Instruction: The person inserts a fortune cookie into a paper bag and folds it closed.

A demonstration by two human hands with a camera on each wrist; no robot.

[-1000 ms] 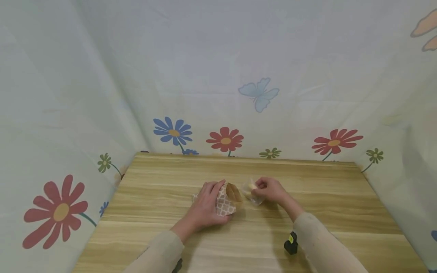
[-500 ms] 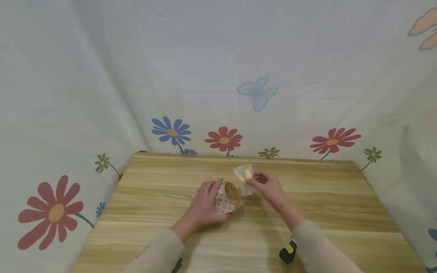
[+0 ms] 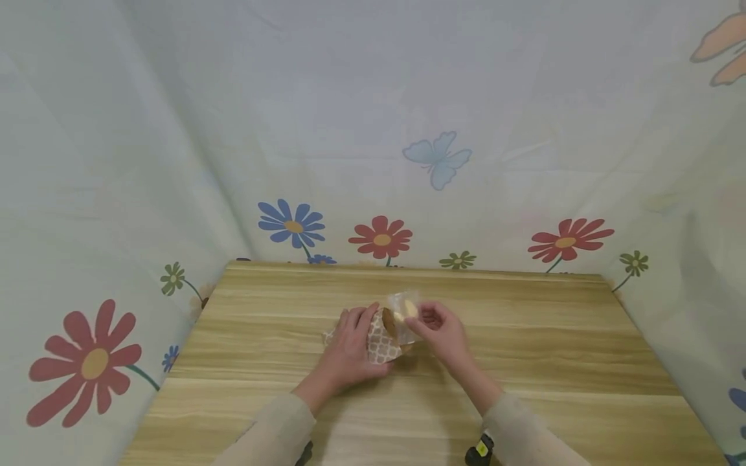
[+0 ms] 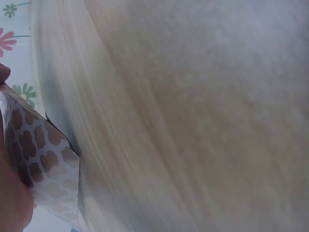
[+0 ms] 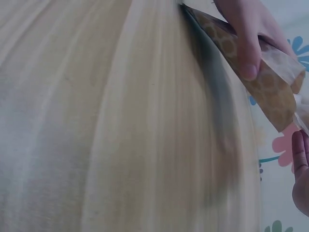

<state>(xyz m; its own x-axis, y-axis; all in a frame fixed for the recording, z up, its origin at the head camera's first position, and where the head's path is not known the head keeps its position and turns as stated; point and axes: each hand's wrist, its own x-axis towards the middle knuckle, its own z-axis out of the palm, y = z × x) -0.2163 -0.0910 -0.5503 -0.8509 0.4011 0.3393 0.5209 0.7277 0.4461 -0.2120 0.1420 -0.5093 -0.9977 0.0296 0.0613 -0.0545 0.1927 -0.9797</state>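
Observation:
A brown paper bag (image 3: pixel 383 344) with a white lattice pattern lies on its side on the table, its mouth facing right. My left hand (image 3: pixel 352 349) grips it around the middle, thumb on the near side and fingers over the far side. At the bag's mouth, my right hand (image 3: pixel 441 330) pinches a small clear plastic packet (image 3: pixel 406 314) with pale yellow pieces inside; their kind is too small to tell. In the right wrist view the packet (image 5: pixel 303 110) touches or overlaps the bag's opening (image 5: pixel 289 104); how far in it reaches is hidden.
The wood-grain table (image 3: pixel 553 336) spreads around both hands. A white curtain (image 3: pixel 350 129) printed with flowers and a butterfly hangs behind and at the sides. A black strap piece with a yellow-green label (image 3: pixel 480 451) sits at the right wrist.
My right hand first lifted the packet up and away from the table, then brought it left to the bag's mouth. The left hand and the bag have stayed nearly still.

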